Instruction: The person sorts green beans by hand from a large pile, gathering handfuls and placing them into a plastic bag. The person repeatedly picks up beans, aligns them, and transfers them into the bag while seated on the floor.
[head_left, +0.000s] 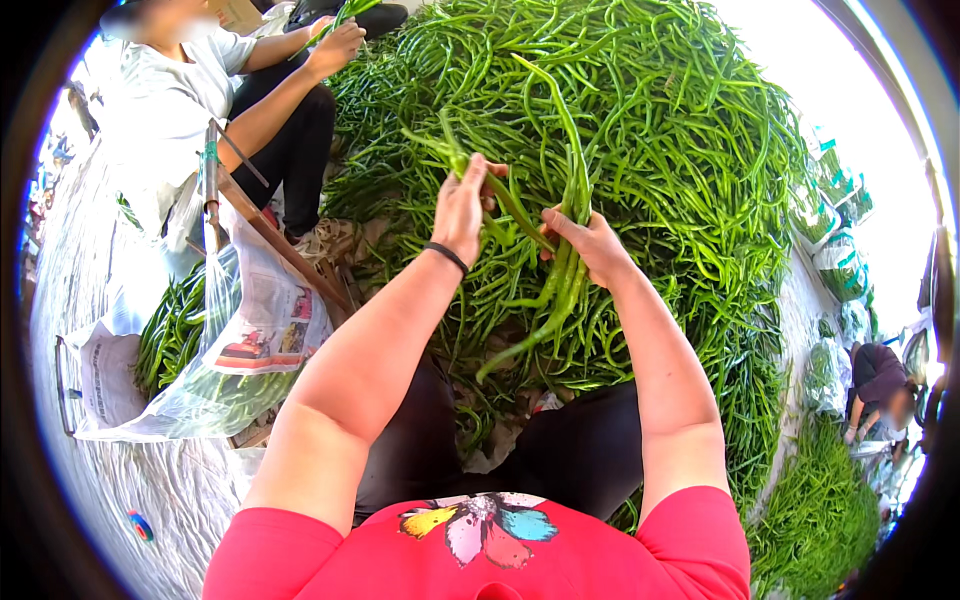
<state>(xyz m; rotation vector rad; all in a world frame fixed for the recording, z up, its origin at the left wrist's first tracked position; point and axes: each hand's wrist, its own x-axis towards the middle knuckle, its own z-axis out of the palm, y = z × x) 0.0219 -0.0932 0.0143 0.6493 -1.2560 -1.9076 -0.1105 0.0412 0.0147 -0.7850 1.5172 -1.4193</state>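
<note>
A large heap of long green chili peppers (675, 150) fills the ground before me. My right hand (581, 240) is closed round a bunch of long green chili peppers (576, 187), whose ends stick out above and below the fist. My left hand (465, 214), with a black band at the wrist, holds a few green chili peppers (456, 156) between thumb and fingers. One darker pepper (517, 210) spans the gap between the two hands; which hand grips it I cannot tell. Both hands are above the heap, close together but apart.
At the upper left a seated person (187, 82) holds green peppers. Left of me, a frame holds a clear plastic bag (225, 405) lined with newspaper (270, 322), peppers inside. Filled bags (840, 255) stand at right, near another pepper heap (817, 510) and a bending person (881, 382).
</note>
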